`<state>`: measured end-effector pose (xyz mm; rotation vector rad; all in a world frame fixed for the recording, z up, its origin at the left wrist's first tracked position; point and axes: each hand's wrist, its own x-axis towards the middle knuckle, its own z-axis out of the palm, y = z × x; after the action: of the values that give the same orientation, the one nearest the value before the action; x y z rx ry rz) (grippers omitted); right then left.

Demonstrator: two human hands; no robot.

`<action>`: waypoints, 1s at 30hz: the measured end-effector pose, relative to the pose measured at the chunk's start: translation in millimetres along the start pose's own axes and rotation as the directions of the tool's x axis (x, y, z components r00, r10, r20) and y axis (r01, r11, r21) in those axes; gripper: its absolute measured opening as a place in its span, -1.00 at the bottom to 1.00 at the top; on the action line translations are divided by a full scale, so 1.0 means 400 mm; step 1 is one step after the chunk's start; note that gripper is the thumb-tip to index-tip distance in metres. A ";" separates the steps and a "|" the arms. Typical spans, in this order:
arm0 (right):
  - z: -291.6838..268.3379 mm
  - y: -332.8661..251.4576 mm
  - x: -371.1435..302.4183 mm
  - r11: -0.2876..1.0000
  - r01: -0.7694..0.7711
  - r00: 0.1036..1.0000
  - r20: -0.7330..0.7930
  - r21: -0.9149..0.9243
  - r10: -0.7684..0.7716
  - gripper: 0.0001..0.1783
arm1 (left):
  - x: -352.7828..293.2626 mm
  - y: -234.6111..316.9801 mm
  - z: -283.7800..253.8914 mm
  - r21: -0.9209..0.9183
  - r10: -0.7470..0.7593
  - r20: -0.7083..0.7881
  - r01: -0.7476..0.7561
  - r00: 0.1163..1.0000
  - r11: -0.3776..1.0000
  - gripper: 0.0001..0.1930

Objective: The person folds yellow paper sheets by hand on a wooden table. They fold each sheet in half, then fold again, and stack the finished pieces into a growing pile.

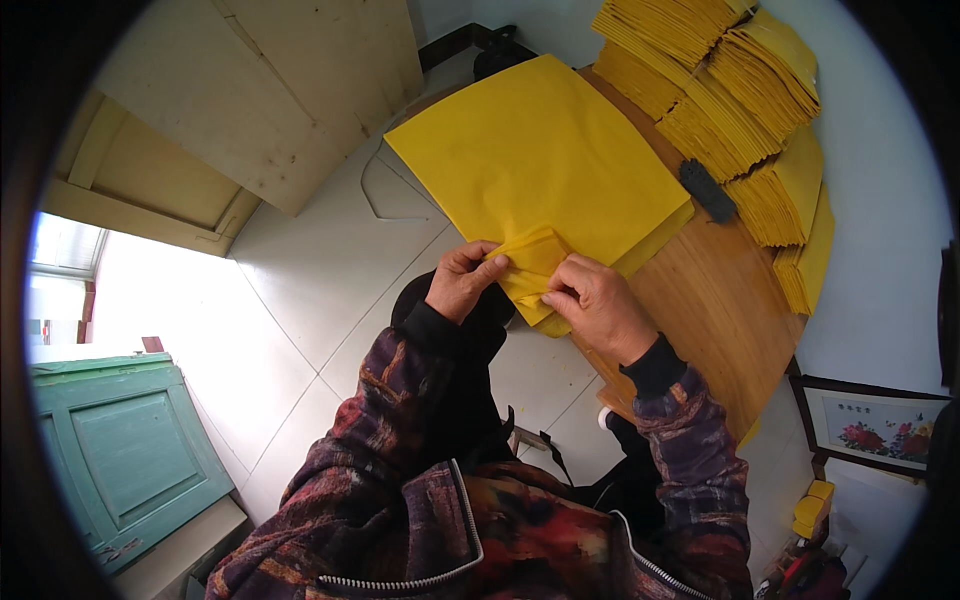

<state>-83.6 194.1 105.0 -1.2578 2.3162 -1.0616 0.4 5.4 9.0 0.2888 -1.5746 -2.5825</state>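
Note:
A pile of large yellow sheets (540, 150) lies on the wooden table, with its near corner out past the edge toward me. At that corner a yellow sheet (537, 255) is turned up and creased between my hands. My left hand (466, 282) pinches its left side between thumb and fingers. On the right, my right hand (603, 308) is closed on the creased part, thumb against the bent forefinger. The fingertips under the sheet are hidden. A dark grey fuzzy block, perhaps a brush (707, 190), rests right of the pile.
Tall stacks of folded yellow sheets (735, 110) stand at the table's far right. The wooden tabletop (720, 310) shows right of my right hand. A green door (135, 450) is at the left, and a framed flower picture (880, 425) at the lower right.

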 end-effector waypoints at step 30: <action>0.039 0.001 0.030 0.961 -0.031 0.979 -0.203 -0.274 -0.026 -0.75 | -0.004 0.000 0.002 0.032 0.018 -0.006 -0.018 1.000 0.999 -0.77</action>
<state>-81.9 177.1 95.2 -1.2942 2.6988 -0.9282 1.9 6.3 9.4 0.2831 -1.6100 -2.5429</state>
